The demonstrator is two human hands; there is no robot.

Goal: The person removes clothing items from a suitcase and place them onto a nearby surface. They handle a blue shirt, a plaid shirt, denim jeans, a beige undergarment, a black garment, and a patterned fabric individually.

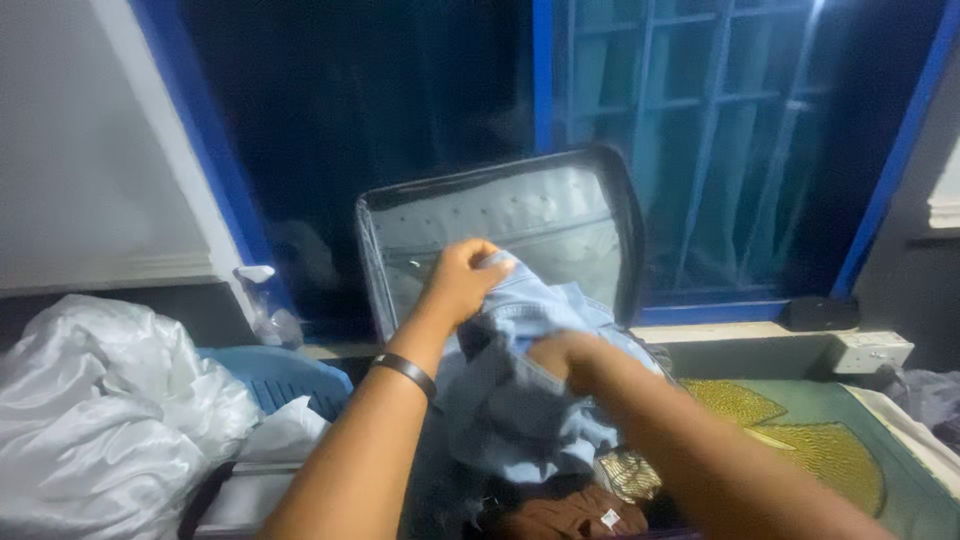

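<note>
Gripping soft pale denim garment [520,390], both hands, left hand [462,283], right hand [565,358], over open suitcase [500,215]

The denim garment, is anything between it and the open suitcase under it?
Nothing visible. Both hands, left hand and right hand, hold the denim garment directly over the open suitcase; below it lie only brown clothes already inside.

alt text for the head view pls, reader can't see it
Two bare hands grip a pale blue denim garment over an open grey suitcase: the left hand pinches its top edge, the right hand clutches its middle. White shiny fabric is heaped at left beneath a dark blue-framed window.
</note>
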